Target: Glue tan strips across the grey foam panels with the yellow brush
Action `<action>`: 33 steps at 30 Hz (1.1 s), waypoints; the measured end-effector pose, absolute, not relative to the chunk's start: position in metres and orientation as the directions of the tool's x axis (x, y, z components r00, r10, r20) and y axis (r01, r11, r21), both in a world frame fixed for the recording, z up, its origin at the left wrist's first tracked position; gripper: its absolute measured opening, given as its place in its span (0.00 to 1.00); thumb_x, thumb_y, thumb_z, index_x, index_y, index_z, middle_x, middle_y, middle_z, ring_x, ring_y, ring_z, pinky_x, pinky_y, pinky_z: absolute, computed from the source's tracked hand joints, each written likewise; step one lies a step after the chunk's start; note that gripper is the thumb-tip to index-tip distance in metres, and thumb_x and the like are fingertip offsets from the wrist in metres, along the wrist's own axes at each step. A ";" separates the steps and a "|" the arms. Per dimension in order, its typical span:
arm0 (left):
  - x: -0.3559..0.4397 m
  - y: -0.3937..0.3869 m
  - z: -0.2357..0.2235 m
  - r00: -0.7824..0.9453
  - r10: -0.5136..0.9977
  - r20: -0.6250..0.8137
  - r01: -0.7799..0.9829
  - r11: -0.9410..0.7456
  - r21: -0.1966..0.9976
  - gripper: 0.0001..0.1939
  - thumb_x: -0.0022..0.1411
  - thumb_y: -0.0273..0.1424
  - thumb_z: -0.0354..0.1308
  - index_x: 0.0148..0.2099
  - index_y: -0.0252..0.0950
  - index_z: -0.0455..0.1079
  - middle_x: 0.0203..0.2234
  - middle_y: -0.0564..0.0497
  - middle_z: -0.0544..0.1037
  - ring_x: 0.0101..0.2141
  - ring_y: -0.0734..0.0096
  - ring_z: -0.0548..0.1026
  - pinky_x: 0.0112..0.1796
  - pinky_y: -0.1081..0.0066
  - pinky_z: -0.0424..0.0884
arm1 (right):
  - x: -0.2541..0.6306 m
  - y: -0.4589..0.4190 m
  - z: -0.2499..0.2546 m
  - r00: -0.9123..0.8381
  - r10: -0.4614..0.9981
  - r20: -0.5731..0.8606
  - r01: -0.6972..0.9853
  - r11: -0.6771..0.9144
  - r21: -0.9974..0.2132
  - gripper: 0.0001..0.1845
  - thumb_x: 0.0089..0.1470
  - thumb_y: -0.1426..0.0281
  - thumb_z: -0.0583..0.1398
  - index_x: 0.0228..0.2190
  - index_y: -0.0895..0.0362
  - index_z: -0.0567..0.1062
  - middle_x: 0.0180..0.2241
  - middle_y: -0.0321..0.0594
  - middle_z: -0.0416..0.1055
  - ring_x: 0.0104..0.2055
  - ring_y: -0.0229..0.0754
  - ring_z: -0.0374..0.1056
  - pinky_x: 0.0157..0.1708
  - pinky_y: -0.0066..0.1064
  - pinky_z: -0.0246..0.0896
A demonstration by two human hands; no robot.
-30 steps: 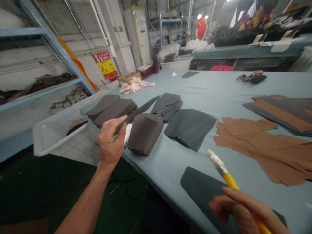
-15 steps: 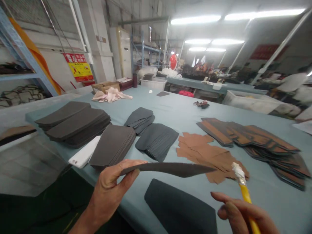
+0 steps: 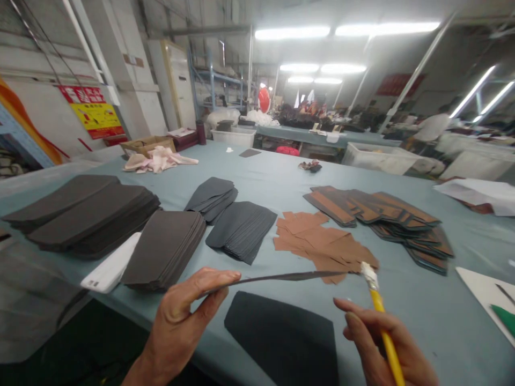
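The left hand [image 3: 181, 316] pinches a dark strip [image 3: 277, 277] edge-on between thumb and fingers, its far end held out toward the brush [image 3: 380, 311] gripped in the right hand's [image 3: 380, 343] narrowly curled fingers, above a dark panel [image 3: 277, 338] on the table [image 3: 426, 321].

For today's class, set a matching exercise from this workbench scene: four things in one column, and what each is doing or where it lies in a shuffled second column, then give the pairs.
Column 1
1. Left hand
2. Right hand
3. Brown cut pieces
4. Pink cloth

Column 2
A. Crumpled in front of a cardboard box
B. Holding a yellow-handled brush
C. Overlapping in a loose heap on the table
D. Holding a thin dark piece

Pairs: 1-D, 2-B, 3-C, 4-A
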State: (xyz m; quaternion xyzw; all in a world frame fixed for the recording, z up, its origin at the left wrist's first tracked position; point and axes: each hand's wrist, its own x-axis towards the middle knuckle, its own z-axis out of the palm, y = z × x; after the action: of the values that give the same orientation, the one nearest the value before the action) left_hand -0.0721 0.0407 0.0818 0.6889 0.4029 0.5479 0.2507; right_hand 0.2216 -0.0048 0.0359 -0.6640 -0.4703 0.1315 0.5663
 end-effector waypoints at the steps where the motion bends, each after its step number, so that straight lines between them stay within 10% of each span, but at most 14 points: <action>1: -0.074 0.039 0.080 0.053 0.852 0.521 0.290 -0.512 0.809 0.08 0.69 0.33 0.65 0.47 0.48 0.84 0.42 0.54 0.88 0.43 0.65 0.86 0.49 0.73 0.80 | 0.222 -0.003 0.035 0.507 0.784 0.359 0.464 0.102 -0.880 0.23 0.57 0.44 0.66 0.32 0.52 0.77 0.42 0.42 0.85 0.36 0.43 0.79 0.42 0.32 0.75; 9: -0.092 0.044 0.052 -0.111 0.972 0.206 0.255 -0.172 0.951 0.18 0.56 0.51 0.72 0.37 0.41 0.85 0.29 0.52 0.85 0.31 0.61 0.83 0.33 0.72 0.80 | 0.229 0.008 0.034 0.395 0.832 0.391 0.374 0.243 -0.895 0.15 0.58 0.56 0.69 0.34 0.53 0.73 0.45 0.46 0.84 0.26 0.36 0.71 0.29 0.31 0.74; 16: -0.080 0.049 0.052 -0.075 0.994 0.075 0.023 -0.073 0.997 0.21 0.54 0.49 0.75 0.42 0.39 0.85 0.35 0.48 0.87 0.42 0.54 0.85 0.49 0.62 0.82 | 0.212 0.025 0.041 0.286 0.885 0.369 0.326 0.272 -0.905 0.15 0.60 0.59 0.67 0.32 0.51 0.68 0.23 0.29 0.70 0.19 0.33 0.60 0.18 0.24 0.60; 21: -0.054 0.054 0.074 -0.119 0.993 0.027 -0.192 -0.049 0.980 0.24 0.51 0.50 0.76 0.44 0.40 0.84 0.40 0.48 0.87 0.45 0.53 0.84 0.52 0.55 0.81 | 0.209 0.024 0.057 0.338 0.859 0.385 0.331 0.274 -0.903 0.17 0.56 0.62 0.70 0.31 0.51 0.66 0.29 0.30 0.71 0.24 0.32 0.64 0.23 0.23 0.62; 33: -0.028 0.062 0.081 0.051 0.997 -0.064 -0.089 0.068 0.994 0.20 0.58 0.47 0.71 0.45 0.38 0.83 0.30 0.51 0.83 0.28 0.70 0.77 0.29 0.74 0.75 | 0.231 -0.010 0.070 0.350 0.796 0.494 0.590 0.222 -0.776 0.16 0.56 0.61 0.71 0.31 0.50 0.69 0.28 0.29 0.71 0.23 0.33 0.65 0.23 0.23 0.65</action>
State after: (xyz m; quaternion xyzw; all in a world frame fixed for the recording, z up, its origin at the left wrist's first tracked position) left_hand -0.0281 0.0617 0.0805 0.4717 0.4808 0.4934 0.5504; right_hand 0.2310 -0.0101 0.0697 -0.6164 -0.5620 0.0947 0.5434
